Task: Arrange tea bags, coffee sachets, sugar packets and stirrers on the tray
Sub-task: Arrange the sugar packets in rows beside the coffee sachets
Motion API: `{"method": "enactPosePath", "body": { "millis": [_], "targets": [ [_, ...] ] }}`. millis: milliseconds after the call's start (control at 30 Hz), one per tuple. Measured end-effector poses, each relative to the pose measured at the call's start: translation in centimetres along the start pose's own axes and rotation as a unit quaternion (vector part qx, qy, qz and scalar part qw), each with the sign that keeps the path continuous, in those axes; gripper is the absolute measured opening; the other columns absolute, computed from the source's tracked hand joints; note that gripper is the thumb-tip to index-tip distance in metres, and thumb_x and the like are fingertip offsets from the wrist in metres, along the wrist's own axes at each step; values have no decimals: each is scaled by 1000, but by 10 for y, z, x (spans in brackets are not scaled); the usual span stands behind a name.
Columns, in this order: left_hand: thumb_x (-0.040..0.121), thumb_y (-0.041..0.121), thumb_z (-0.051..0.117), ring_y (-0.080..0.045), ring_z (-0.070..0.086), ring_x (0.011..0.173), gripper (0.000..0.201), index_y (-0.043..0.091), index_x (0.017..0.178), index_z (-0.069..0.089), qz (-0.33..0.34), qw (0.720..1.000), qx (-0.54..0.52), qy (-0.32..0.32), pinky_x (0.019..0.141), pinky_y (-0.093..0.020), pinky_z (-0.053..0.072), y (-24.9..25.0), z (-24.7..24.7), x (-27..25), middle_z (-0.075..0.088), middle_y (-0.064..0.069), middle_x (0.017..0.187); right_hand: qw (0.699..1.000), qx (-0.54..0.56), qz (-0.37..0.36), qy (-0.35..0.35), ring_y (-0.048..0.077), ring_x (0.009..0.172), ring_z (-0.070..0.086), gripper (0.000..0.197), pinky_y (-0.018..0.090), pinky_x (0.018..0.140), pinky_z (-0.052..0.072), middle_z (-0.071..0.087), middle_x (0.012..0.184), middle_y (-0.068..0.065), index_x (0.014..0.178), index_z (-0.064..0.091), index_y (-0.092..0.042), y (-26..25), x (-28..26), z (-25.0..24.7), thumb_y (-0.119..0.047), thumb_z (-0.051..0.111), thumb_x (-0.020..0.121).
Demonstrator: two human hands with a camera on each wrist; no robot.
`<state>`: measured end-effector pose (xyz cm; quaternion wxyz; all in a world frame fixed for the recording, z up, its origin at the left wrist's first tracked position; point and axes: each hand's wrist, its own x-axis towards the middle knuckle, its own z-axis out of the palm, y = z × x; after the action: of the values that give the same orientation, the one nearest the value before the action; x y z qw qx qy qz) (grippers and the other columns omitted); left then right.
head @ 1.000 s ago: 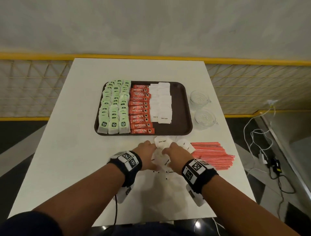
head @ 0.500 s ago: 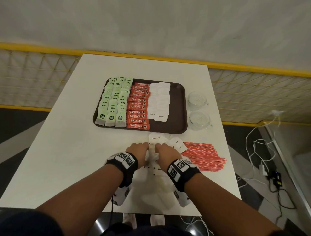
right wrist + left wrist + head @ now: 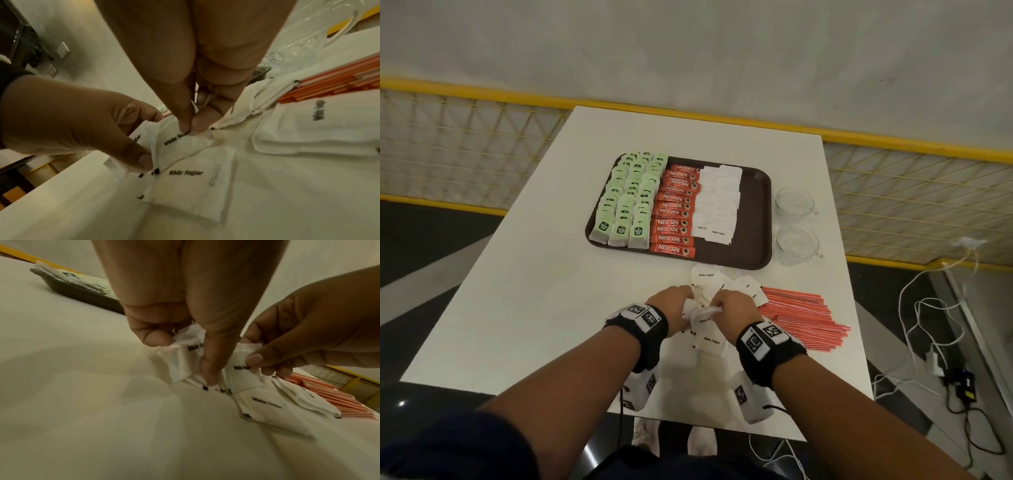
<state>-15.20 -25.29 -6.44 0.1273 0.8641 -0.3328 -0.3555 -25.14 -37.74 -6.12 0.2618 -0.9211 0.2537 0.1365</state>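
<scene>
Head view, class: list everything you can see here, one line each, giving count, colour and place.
Table: one, white, under everything.
Tray: one, dark brown, centre of table.
Tea bags: many, green and white, three rows on tray's left.
Coffee sachets: about eleven, red, column in mid tray.
Sugar packets on tray: many, white, right of coffee.
Loose sugar packets: several, white, table near the tray.
Stirrers: a pile, red, table right.
Glass cups: two, clear, right of tray.
Hands: left and right, both pinching loose sugar packets.
</scene>
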Motion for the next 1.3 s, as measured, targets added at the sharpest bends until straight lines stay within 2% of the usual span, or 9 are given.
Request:
{"method": "enactPosePath", "body": {
  "millis": [167, 300, 400, 500, 633, 833, 1000, 1133, 1300],
  "targets": [
    [80, 17, 73, -28, 62, 93, 27, 12, 104, 61, -1, 1000, 4, 3, 80, -37, 55, 3, 1, -1, 55, -10, 112, 999, 34, 15, -10, 18, 85, 57, 8, 26, 70, 42, 60, 87, -1, 92, 60, -17, 5, -4, -4, -15, 53, 90],
    [82, 17, 70, -25, 59, 102, 40, 16, 117, 52, -14, 1000, 9, 0, 85, -35, 49, 0, 6, -4, 61, -4, 116, 993, 112, 34, -23, 18, 79, 66, 6, 30, 65, 53, 65, 89, 2, 95, 53, -20, 13, -11, -11, -15, 50, 93],
    [82, 18, 71, -24, 57, 100, 42, 18, 119, 51, -26, 1000, -9, 4, 82, -32, 46, 0, 5, -7, 61, -4, 116, 988, 151, 38, -19, 11, 67, 66, 4, 25, 53, 49, 68, 86, 4, 97, 52, -19, 18, -15, -18, -17, 50, 95],
    [84, 26, 71, -23, 58, 99, 37, 15, 115, 56, -32, 999, -11, 8, 81, -31, 47, 4, -1, -12, 63, -5, 115, 983, 184, 31, 5, 14, 71, 68, 5, 30, 66, 57, 70, 85, 4, 96, 55, -18, 24, -17, -25, -15, 56, 93],
    [85, 35, 72, -23, 58, 98, 38, 14, 112, 58, -47, 997, -41, 36, 82, -32, 46, 1, -11, -15, 63, -5, 111, 968, 246, 35, 26, 8, 65, 64, 9, 19, 55, 49, 69, 90, 7, 101, 56, -15, 27, -15, -34, -16, 60, 93],
    [83, 36, 74, -20, 56, 105, 50, 13, 123, 55, -49, 986, -136, 85, 90, -29, 42, -1, -39, -12, 59, 1, 113, 957, 282, 42, 50, 16, 70, 67, 17, 39, 75, 57, 68, 87, 6, 103, 60, -15, 31, 3, -40, -22, 67, 89],
    [74, 40, 80, -22, 65, 101, 55, 23, 121, 55, -36, 956, -278, 89, 89, -44, 56, -10, -62, 3, 66, 0, 111, 942, 322, 51, 77, 14, 65, 63, 15, 35, 66, 55, 67, 86, 10, 100, 61, -11, 23, 27, -50, -21, 67, 90],
    [74, 28, 82, -31, 69, 101, 56, 22, 122, 53, -45, 906, -414, 70, 80, -51, 59, -15, -83, 15, 66, -8, 115, 941, 323, 62, 81, 11, 65, 63, 19, 15, 50, 47, 67, 89, 9, 107, 60, -10, 16, 55, -57, -19, 66, 91],
    [86, 13, 73, -28, 73, 94, 47, 17, 128, 51, -38, 861, -506, 41, 77, -43, 61, -24, -103, 31, 68, -9, 116, 945, 302, 92, 83, 10, 65, 62, 21, 19, 58, 48, 67, 97, 10, 108, 58, -12, 8, 88, -57, -21, 66, 91]
  ]
}}
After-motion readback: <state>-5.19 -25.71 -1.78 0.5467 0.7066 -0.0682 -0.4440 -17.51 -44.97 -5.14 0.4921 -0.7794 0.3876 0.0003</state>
